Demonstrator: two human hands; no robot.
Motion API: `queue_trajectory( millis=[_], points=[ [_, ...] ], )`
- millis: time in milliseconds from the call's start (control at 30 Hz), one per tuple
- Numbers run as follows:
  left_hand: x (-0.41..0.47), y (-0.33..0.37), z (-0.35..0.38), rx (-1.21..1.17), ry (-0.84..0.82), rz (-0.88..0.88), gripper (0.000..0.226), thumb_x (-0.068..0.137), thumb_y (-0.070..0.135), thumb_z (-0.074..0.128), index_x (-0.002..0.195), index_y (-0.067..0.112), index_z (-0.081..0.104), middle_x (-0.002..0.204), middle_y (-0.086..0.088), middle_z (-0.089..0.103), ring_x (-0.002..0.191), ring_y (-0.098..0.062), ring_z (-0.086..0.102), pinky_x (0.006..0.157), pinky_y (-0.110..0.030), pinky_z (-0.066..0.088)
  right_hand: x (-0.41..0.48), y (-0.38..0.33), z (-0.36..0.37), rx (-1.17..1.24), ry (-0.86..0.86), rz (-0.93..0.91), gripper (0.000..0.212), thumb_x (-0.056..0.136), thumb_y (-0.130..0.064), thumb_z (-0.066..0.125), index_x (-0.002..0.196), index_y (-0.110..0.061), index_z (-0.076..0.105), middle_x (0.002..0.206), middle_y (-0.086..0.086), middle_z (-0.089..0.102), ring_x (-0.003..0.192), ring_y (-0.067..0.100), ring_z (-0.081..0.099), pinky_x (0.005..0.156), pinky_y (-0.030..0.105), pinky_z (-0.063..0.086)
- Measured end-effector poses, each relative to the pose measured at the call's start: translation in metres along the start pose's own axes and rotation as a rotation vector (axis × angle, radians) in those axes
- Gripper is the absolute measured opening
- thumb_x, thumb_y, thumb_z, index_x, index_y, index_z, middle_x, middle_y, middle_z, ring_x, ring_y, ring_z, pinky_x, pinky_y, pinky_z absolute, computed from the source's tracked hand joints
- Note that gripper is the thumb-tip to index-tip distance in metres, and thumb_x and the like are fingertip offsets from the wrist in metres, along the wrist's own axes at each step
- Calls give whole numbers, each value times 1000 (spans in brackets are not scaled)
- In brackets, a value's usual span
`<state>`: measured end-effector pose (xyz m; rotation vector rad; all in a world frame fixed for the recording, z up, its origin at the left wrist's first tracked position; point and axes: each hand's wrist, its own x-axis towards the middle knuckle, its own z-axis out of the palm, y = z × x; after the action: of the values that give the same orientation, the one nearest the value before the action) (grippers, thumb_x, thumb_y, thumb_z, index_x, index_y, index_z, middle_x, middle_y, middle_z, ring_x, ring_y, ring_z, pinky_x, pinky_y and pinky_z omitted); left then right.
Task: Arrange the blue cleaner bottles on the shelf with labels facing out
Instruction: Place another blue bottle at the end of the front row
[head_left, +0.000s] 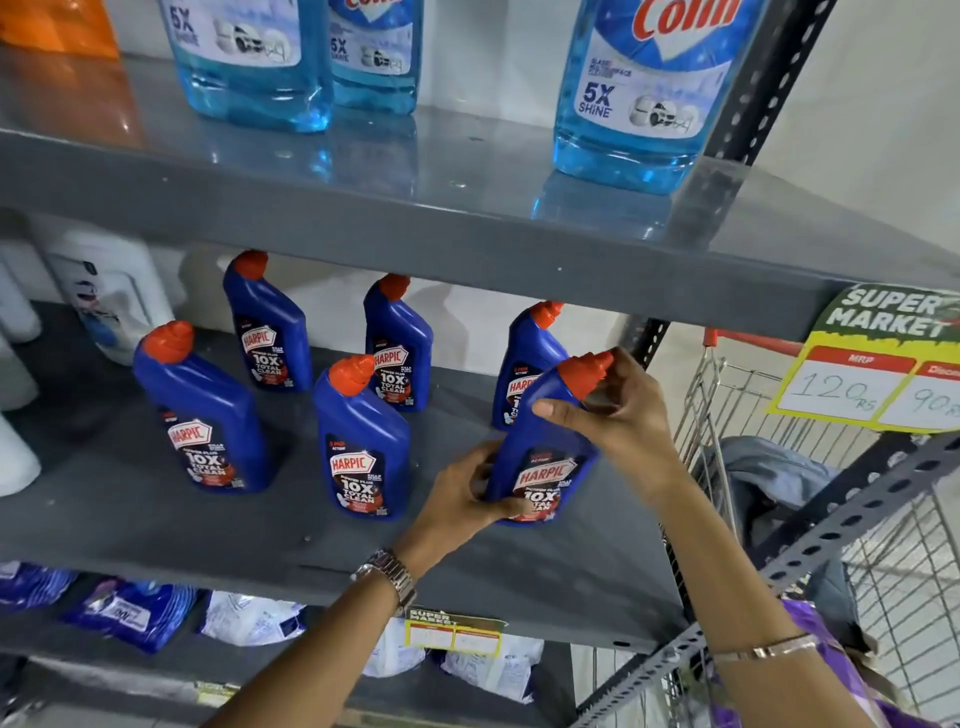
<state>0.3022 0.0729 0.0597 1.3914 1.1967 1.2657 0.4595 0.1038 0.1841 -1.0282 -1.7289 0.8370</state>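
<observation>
Several blue cleaner bottles with red caps stand on the middle grey shelf (156, 525), labels facing me. Two stand in front, a left one (205, 410) and a middle one (361, 441); three stand behind, at the back left (270, 325), the back middle (397, 345) and the back right (524, 358). A front right bottle (545, 447) is tilted, its base on the shelf. My left hand (467, 493) grips its lower body. My right hand (618, 410) holds its neck below the red cap.
Large light-blue glass-cleaner bottles (644, 88) stand on the upper shelf. White bottles (111, 291) sit at the left of the middle shelf. Refill pouches (130, 613) lie on the lower shelf. A wire trolley (779, 467) stands at the right, behind the shelf post.
</observation>
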Motion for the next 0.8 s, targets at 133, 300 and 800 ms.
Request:
queue_trajectory(
  millis=[133,300,800],
  points=[
    [-5,-8,2,-51,-17,-25,55,66,13,81,104,40,52,106,11,65,98,-5,65,75,-22,56,-6,5,7,-41,95,5,49,39,-59,80,70,-33,52,77,-8,69,77,14,70,74,40,59],
    [-9,-17,3,-20,-20,-34,59,70,3,77,108,39,50,102,8,66,91,1,66,72,-15,54,-13,12,11,-97,112,76,51,37,-61,79,70,-32,52,74,-13,68,74,11,69,73,45,59],
    [-13,-39,5,26,-48,-77,55,72,1,75,110,28,46,100,2,63,87,9,64,69,-11,52,-24,23,20,-172,81,139,55,40,-67,74,78,-34,53,83,-10,69,82,14,68,79,50,57]
  ],
)
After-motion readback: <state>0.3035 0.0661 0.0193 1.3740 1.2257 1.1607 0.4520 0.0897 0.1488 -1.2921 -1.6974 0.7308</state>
